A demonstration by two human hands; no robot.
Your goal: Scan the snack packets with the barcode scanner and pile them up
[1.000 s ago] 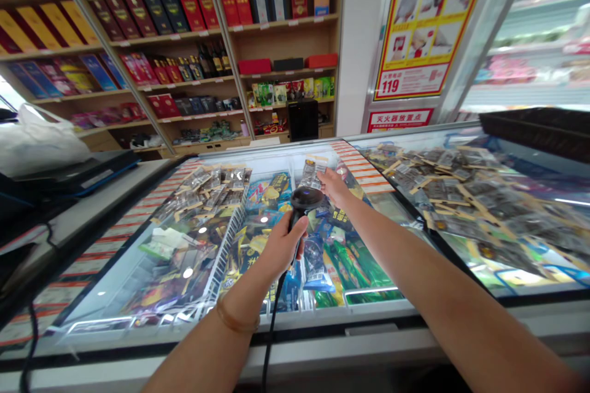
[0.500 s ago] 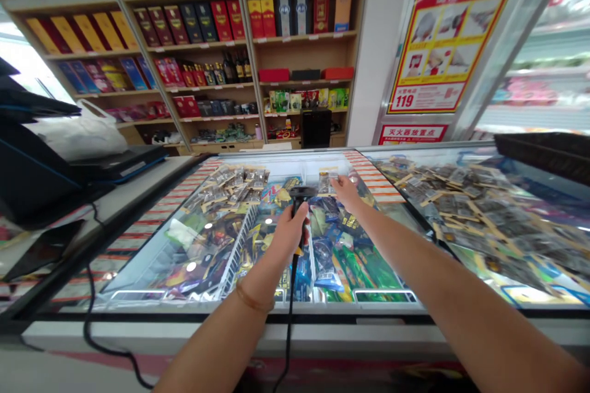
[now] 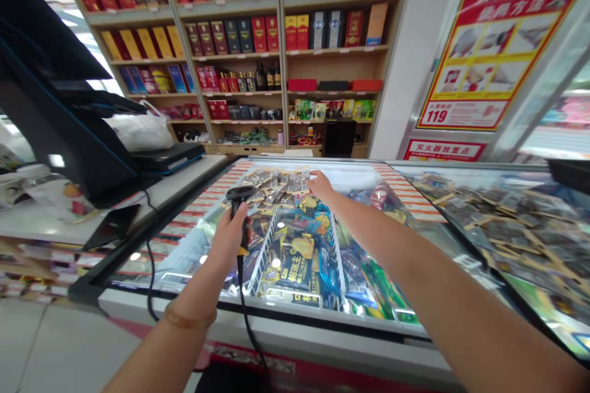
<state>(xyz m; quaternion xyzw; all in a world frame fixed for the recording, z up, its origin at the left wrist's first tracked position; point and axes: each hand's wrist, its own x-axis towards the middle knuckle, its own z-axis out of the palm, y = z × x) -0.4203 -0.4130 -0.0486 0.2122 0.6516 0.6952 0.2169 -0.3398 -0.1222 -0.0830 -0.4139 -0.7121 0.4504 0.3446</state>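
Note:
My left hand (image 3: 230, 230) is wrapped round the handle of a black barcode scanner (image 3: 240, 194), its head up and its cord hanging down the freezer front. Further off, my right hand (image 3: 321, 185) is closed in a pinch at the edge of a small clear packet with a tan card strip (image 3: 302, 180). That packet is at the right end of a pile of similar packets (image 3: 271, 181) on the glass top of the chest freezer (image 3: 354, 179). Bagged goods (image 3: 295, 264) show through the glass in white wire baskets.
A black checkout machine (image 3: 69, 104) and a scale holding a white plastic bag (image 3: 142, 129) stand on the left counter. More packets (image 3: 520, 221) cover the glass at right. Shelves of boxes (image 3: 235, 37) line the back wall.
My right hand has moved the packet leftward to the pile. The scanner in my left hand has shifted left, away from the packet. The view has turned somewhat left.

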